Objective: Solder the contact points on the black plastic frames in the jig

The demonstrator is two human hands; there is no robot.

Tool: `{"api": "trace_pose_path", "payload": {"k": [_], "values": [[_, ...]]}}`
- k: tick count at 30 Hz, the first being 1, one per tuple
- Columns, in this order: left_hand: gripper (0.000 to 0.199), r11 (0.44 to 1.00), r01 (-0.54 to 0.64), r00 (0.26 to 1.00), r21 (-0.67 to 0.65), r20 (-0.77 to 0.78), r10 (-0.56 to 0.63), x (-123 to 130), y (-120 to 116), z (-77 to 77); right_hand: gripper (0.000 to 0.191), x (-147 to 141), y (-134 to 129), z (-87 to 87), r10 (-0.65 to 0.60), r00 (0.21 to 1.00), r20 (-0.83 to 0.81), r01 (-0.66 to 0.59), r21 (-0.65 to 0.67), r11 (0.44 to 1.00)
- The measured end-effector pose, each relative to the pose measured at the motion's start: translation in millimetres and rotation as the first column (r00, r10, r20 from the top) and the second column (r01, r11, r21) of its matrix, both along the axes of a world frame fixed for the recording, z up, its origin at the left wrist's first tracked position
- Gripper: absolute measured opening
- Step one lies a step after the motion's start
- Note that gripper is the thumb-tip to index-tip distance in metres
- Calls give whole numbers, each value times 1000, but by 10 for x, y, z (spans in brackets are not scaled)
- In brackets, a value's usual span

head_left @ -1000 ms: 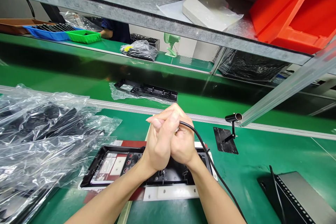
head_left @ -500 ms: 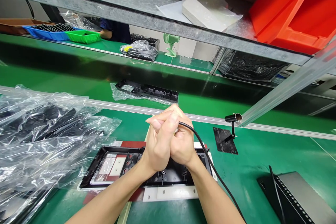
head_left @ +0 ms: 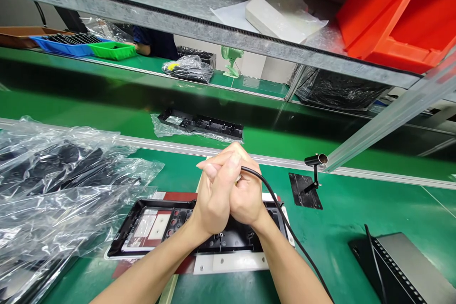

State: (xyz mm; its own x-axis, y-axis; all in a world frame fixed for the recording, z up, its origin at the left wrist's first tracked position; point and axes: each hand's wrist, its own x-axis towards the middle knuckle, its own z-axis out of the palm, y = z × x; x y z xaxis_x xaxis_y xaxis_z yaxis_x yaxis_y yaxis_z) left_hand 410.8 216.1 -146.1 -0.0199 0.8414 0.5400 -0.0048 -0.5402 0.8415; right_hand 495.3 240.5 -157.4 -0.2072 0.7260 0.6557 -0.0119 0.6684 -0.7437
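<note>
My left hand (head_left: 213, 190) and my right hand (head_left: 246, 192) are clasped together in mid-view, fingers wrapped and pressed tight. A black cable (head_left: 272, 194) comes out between them, by my left thumb, and curves down past my right forearm to the lower edge. A small pale bit shows where it enters; the rest of its end is hidden in my grip. Beneath my hands lies a long black plastic housing (head_left: 130, 223), open side up, with a rectangular window at its left. It rests on a fixture with white strips (head_left: 240, 262) and dark red plates.
Plastic-bagged black parts (head_left: 71, 175) cover the left side. Another black housing (head_left: 210, 126) lies beyond the rail. A tube on a stand (head_left: 316, 160) and a black-grey case (head_left: 409, 266) are at right. Overhead runs a metal shelf (head_left: 160, 7) with a red bin (head_left: 381, 23). A co-worker's sleeve (head_left: 156, 42) shows behind.
My clasped hands and the cable hold almost the same position. The view has shifted very slightly. At the back, the co-worker's arm has moved slightly left toward the green tray.
</note>
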Motion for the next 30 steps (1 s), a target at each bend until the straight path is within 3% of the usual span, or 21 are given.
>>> {"api": "trace_pose_path", "payload": {"k": [11,30], "values": [[51,998,-55,998,-2,-2,55,-6,-2,-26,14,-7,2,1,19,1000,-23,-19,11,1000],[50,999,15,1000,48,-2,-15,-10,7,-3,14,-6,1,-5,7,1000,-23,-6,19,1000]]}}
